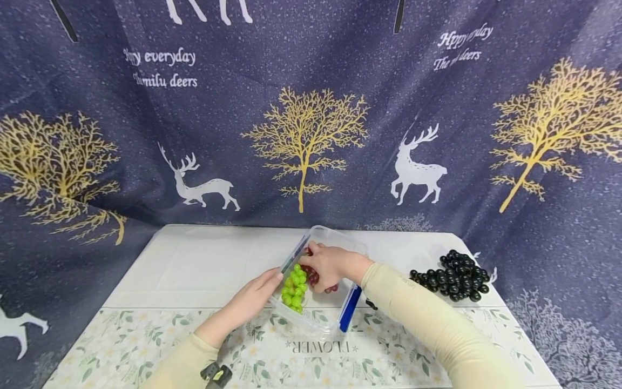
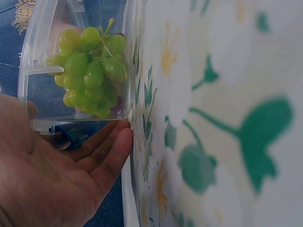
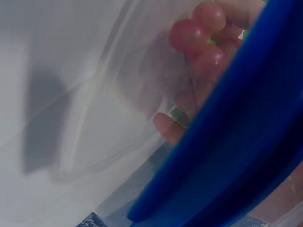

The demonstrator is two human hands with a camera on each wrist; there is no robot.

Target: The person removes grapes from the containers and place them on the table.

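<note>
A clear plastic container [image 1: 318,324] with blue latch flaps stands at the table's middle. My left hand [image 1: 257,294] holds its left side, thumb at the rim and fingers along the outside wall; the palm [image 2: 57,175] shows in the left wrist view. Inside the container, on the left, lies a bunch of green grapes [image 1: 293,289]. Reaching in over the right side, my right hand [image 1: 326,266] grips a bunch of red grapes [image 1: 311,274] beside the green ones. Through the plastic, the right wrist view shows red grapes [image 3: 208,59] between the fingers, partly hidden by a blue flap [image 3: 227,123].
A bunch of black grapes [image 1: 454,278] lies on the right of the white table [image 1: 204,259], beyond my right forearm. A floral cloth [image 1: 116,346] covers the table's near part. Behind it hangs a dark blue curtain [image 1: 340,65] with deer and trees.
</note>
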